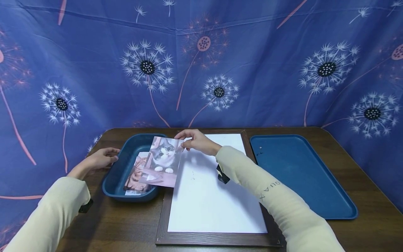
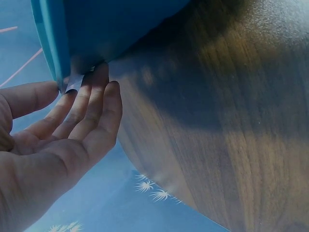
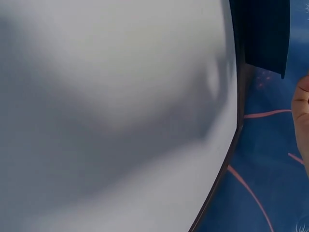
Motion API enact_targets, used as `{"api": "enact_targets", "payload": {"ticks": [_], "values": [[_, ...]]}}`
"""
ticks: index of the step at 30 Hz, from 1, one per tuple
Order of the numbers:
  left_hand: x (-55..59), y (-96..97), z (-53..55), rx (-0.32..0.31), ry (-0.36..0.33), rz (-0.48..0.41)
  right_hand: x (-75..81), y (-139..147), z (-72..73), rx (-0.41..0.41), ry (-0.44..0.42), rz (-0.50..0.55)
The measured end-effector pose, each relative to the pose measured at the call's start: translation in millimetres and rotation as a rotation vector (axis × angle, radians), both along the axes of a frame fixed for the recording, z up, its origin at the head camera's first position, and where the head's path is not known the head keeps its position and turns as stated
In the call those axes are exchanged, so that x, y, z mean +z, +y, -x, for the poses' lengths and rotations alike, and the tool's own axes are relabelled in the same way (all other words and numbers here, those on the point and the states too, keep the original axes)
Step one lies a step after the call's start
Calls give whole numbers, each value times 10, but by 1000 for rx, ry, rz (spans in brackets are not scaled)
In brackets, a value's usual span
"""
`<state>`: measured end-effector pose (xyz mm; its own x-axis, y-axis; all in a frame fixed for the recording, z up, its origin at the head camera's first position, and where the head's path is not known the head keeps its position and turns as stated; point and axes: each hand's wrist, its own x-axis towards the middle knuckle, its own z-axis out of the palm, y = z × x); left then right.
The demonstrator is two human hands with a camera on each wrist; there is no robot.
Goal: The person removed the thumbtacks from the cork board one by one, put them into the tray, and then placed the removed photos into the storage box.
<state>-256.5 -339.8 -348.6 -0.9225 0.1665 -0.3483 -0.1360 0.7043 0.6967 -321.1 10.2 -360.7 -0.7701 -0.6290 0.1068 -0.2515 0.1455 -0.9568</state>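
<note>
My right hand [image 1: 198,140] pinches the upper right edge of a cat photo [image 1: 163,159], a grey and white cat on pink. The photo is tilted and overlaps both the deep blue tub [image 1: 110,182] and a white board [image 1: 217,196] in the head view. Inside the tub lie more cat photos [image 1: 138,171], the top one showing an orange cat, partly covered by the held one. My left hand [image 1: 100,158] grips the tub's left rim, thumb on one side and fingers on the other, as the left wrist view [image 2: 72,125] shows. At the right wrist view's edge only part of the right hand [image 3: 301,116] shows.
The white board has a dark brown frame [image 1: 217,239] and lies mid-table. To its right is a shallow blue tray [image 1: 302,178] with a few tiny objects [image 1: 260,150] near its upper left corner. A blue dandelion-print cloth [image 1: 267,87] hangs behind the wooden table [image 1: 104,231].
</note>
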Motion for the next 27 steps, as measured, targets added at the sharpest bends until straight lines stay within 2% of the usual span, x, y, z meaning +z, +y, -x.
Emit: {"api": "enact_targets", "payload": {"ticks": [9,18,27], "values": [[-11,9,-18,7,1,-15,-17,-217,7,7,-34,36],[-44,-43,13,-26,24,-49,-5,-416,5,-7,-44,28],[-19,2,0,-6,35,3,-25,-609,-5,-21,-1,-24]]}}
